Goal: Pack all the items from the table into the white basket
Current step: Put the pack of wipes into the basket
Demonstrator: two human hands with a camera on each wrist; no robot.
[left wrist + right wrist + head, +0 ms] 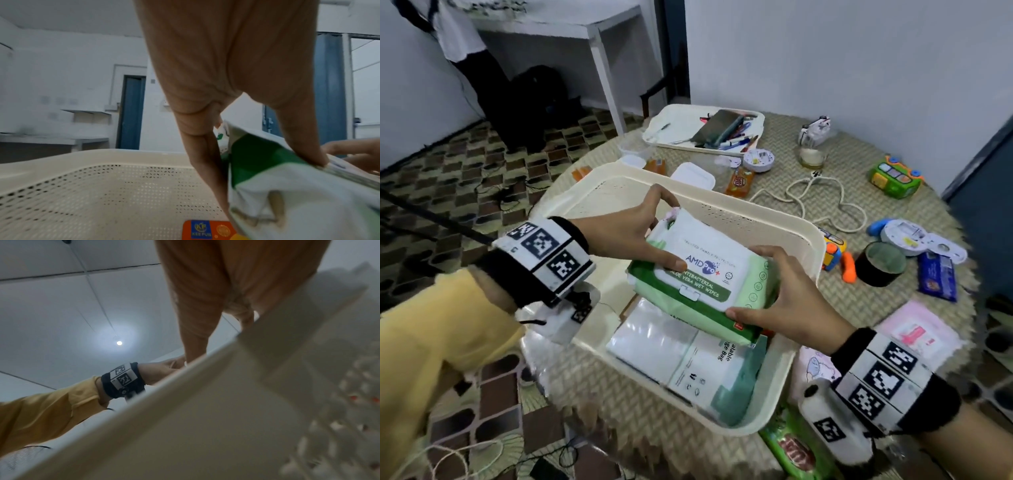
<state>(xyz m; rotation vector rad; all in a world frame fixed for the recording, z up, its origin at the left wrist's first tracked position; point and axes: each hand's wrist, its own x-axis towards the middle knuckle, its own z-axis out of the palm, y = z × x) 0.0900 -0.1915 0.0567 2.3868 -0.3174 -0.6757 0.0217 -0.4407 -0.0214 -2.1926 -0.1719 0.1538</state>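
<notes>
The right hand [787, 301] is gripping the near right end of the soft green-and-white plastic pack of wet wipes [705, 274], held over the perforated cream-white plastic basket [804, 240]. The left hand [633, 233] is pinching its far left end, fingers curled. The pack is probably pliable and slippery; end grips suit it.

The wipes pack [698, 274] hides the basket [592, 192] floor beneath it and part of the bag pack [688, 363]; the orange card [209, 230] is cut off by the left wrist picture's bottom edge; the right wrist view shows the basket wall only as blur; the green packet [791, 452] runs off the bottom edge of the head view.
</notes>
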